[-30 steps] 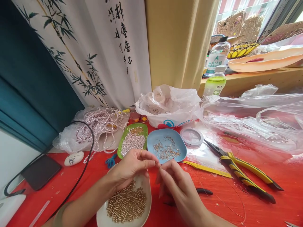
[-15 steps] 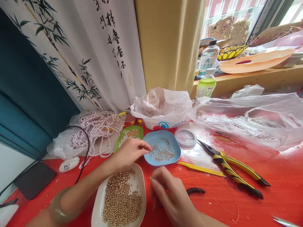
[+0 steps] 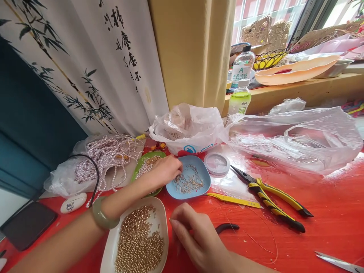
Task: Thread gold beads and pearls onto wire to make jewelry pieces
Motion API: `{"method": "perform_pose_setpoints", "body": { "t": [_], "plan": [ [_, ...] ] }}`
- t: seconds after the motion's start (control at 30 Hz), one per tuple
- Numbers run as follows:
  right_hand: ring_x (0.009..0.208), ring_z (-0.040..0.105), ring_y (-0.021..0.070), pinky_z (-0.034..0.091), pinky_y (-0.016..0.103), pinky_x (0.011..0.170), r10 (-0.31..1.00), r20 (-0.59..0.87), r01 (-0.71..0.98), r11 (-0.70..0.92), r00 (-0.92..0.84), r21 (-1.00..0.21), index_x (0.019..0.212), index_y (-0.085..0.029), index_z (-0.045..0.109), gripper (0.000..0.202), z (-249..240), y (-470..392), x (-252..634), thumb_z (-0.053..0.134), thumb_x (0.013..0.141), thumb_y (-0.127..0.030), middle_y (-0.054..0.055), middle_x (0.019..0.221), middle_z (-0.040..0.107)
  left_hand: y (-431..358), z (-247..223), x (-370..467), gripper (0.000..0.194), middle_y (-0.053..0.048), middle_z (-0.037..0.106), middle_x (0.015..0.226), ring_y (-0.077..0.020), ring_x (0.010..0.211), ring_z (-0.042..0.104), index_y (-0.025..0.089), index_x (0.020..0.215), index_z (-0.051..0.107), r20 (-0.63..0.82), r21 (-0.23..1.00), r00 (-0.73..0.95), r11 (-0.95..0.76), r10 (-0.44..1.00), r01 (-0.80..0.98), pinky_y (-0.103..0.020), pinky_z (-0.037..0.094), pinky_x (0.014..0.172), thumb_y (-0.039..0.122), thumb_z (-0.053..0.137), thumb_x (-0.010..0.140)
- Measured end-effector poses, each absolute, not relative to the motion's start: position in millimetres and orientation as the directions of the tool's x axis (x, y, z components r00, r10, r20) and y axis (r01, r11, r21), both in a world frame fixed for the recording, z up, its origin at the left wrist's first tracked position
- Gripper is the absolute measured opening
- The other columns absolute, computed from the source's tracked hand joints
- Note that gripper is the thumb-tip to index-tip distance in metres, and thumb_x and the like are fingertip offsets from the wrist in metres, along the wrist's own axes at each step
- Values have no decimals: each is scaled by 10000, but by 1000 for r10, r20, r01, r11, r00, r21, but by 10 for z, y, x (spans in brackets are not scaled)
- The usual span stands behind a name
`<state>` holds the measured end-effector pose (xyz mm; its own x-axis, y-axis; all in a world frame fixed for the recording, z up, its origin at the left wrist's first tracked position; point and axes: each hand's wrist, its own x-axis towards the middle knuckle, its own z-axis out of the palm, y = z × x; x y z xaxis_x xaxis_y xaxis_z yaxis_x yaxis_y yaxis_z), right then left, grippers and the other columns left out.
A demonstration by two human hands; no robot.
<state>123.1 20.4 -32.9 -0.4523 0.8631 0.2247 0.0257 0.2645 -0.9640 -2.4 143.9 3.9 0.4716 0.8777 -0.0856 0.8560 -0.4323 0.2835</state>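
My left hand (image 3: 167, 169) reaches across to the left rim of a shallow blue dish (image 3: 186, 196). Its fingers are curled downward and closed; whatever lies between the tips is hidden. Thin metal pins (image 3: 192, 184) and small rings are scattered in that dish. Nearer to me, my right hand (image 3: 193, 233) is closed in a pinch, a tiny gold bead (image 3: 170, 218) showing at the tips of thumb and forefinger. Under my left forearm stands a white tray (image 3: 106, 252) with a heap of gold beads (image 3: 139, 242).
Behind my left wrist is a green dish (image 3: 139, 163) with beads. Pliers (image 3: 267, 197), yellow tweezers (image 3: 233, 200), a black curved handle (image 3: 226, 227) and scissors (image 3: 338, 261) lie to the right. Plastic bags (image 3: 295, 142) and pearl strands (image 3: 108, 151) line the back.
My left hand has moved further over the blue dish's left edge, its fingers now curled down. My right hand keeps its pinch. The whole view has shifted slightly.
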Motion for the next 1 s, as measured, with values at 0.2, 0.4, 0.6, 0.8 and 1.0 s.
{"method": "perform_pose_setpoints", "body": {
  "t": [0.2, 0.4, 0.6, 0.8, 1.0],
  "plan": [
    [478, 407, 81, 346, 199, 465, 870, 221, 50, 270, -440, -962, 724, -205, 396, 144, -340, 220, 1230, 359, 854, -257, -51, 544, 437, 1536, 43, -31, 146, -79, 657, 653, -209, 620, 564, 155, 622, 683, -142, 369, 463, -387, 875, 845, -297, 364, 585, 151, 537, 615],
    [491, 433, 84, 365, 196, 478, 875, 213, 40, 255, -435, -966, 719, -207, 395, 147, -321, 216, 1230, 362, 852, -260, -45, 554, 456, 1653, 73, -131, 173, -61, 676, 686, -157, 617, 576, 123, 704, 673, -188, 586, 464, -280, 865, 760, -241, 411, 559, 212, 539, 643],
    [482, 432, 82, 362, 196, 476, 876, 198, 30, 235, -440, -972, 727, -204, 402, 142, -327, 219, 1232, 364, 852, -261, -46, 555, 462, 1636, 115, -146, 192, -105, 688, 819, -165, 712, 615, 108, 771, 621, -234, 715, 490, -192, 840, 672, -245, 473, 571, 228, 486, 708],
    [484, 417, 79, 346, 192, 477, 872, 210, 31, 249, -443, -968, 719, -204, 397, 115, -312, 222, 1236, 372, 831, -205, -51, 555, 445, 1608, 81, -107, 167, -90, 667, 800, -186, 682, 587, 120, 766, 637, -154, 673, 491, -272, 857, 687, -277, 441, 578, 197, 594, 625],
    [484, 414, 84, 339, 194, 475, 873, 203, 36, 243, -443, -969, 732, -204, 402, 98, -362, 218, 1227, 376, 826, -198, -49, 560, 457, 1407, 19, 195, 126, -50, 682, 813, -176, 741, 596, 165, 756, 682, -92, 637, 626, -437, 775, 635, -264, 428, 679, 227, 595, 690]
  ]
}}
